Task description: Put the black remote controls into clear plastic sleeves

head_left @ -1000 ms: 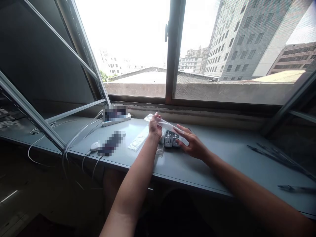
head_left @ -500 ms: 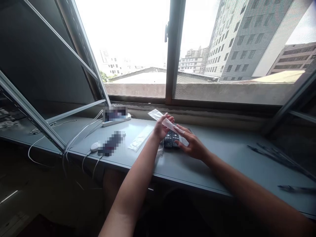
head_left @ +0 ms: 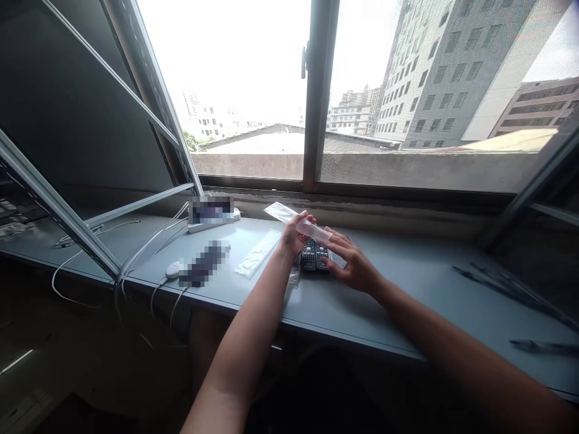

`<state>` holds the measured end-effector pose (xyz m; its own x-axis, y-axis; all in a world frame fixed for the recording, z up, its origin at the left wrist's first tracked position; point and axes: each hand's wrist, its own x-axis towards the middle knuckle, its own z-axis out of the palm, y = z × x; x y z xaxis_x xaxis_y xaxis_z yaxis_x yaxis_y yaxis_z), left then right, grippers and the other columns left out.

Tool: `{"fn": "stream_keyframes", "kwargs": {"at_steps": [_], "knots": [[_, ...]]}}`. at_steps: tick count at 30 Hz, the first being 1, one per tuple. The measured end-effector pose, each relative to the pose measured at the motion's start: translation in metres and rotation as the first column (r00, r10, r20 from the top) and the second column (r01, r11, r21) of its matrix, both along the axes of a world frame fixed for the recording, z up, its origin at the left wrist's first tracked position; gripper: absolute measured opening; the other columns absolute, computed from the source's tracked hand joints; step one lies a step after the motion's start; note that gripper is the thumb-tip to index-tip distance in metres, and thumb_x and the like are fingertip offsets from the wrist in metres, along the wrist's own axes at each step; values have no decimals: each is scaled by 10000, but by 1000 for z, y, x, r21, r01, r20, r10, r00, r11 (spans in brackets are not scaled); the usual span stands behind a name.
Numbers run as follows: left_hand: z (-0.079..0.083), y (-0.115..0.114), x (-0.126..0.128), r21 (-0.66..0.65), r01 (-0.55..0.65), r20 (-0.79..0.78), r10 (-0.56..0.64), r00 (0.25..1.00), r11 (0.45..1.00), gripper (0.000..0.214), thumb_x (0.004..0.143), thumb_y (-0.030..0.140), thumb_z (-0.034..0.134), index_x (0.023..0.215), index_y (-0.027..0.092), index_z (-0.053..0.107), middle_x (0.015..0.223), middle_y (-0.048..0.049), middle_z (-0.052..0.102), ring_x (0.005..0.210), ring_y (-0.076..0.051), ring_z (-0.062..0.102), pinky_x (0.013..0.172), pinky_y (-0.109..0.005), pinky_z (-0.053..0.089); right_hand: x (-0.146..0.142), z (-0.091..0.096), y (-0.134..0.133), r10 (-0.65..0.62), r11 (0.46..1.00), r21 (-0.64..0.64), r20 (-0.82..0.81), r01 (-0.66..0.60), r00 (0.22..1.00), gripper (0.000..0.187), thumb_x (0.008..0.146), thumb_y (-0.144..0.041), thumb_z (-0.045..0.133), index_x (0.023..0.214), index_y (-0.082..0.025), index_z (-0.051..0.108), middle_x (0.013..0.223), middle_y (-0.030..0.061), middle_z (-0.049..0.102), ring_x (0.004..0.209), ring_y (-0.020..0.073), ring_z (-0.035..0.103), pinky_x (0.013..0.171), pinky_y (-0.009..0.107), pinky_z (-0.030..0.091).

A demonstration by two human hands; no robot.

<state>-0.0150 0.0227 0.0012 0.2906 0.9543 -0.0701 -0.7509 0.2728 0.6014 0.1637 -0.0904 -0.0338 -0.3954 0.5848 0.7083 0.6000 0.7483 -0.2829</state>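
Note:
A long, narrow, translucent plastic sleeve (head_left: 279, 211) slants between my two hands above the desk. My left hand (head_left: 296, 235) is closed around its middle, with the far end sticking out up and left. At the near end, my right hand (head_left: 350, 259) has its fingertips on the sleeve, thumb held lower and apart from the index finger. Crinkled clear film (head_left: 337, 258) shows between that thumb and the fingers. Below the hands lie black remote controls (head_left: 308, 256) side by side, partly hidden by my right hand. More flat clear plastic sleeves (head_left: 257, 253) rest left of my left forearm.
A white power strip (head_left: 215, 224) stands at the back left, its top blurred out. Nearer are a round white charger (head_left: 172, 269) and white cables (head_left: 149, 241) hanging over the desk edge. Dark thin items (head_left: 497, 283) lie at right. Metal shelf posts (head_left: 154, 90) flank the window.
The sleeve has shifted slightly up and left, and lies a little flatter. Both hands stay almost where they were; my right fingers are now closer along its near end.

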Motion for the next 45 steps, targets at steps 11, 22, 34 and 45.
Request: {"fn": "stream_keyframes", "kwargs": {"at_steps": [11,22,34,45], "knots": [[-8,-3,5,90,190,-121,-179,976,978,178,918,247,864,1004,130,760,1068,-157,801,883,-221,784,826,-324,625,-2,3,-1,1,1000,-9,-16,-1,1000,523,1066,-311,691,1587,-328,658,1691,98,571,1634,392,438,1301,667,433],[-4,4,-1,-15,-23,4,23,1000,1000,127,895,164,846,956,144,737,919,-60,775,731,-135,727,731,-259,600,-1,6,-6,-47,998,30,-77,49,996,612,1080,-335,657,1679,-329,534,1537,135,663,1449,391,608,1201,628,539],[-5,6,-6,-68,-90,45,93,995,994,190,875,190,863,1020,161,744,961,-74,784,777,-153,734,717,-266,629,9,-23,9,6,987,-156,207,27,978,782,925,-529,883,1629,-335,602,1643,176,614,1522,458,579,1255,786,394],[-4,4,-6,-35,-93,9,93,996,995,124,911,199,835,962,147,734,952,-72,775,765,-140,725,690,-254,607,12,-22,12,3,990,-141,208,27,978,643,919,-391,896,1524,-284,706,1478,161,748,1399,440,696,1268,768,415]]}}
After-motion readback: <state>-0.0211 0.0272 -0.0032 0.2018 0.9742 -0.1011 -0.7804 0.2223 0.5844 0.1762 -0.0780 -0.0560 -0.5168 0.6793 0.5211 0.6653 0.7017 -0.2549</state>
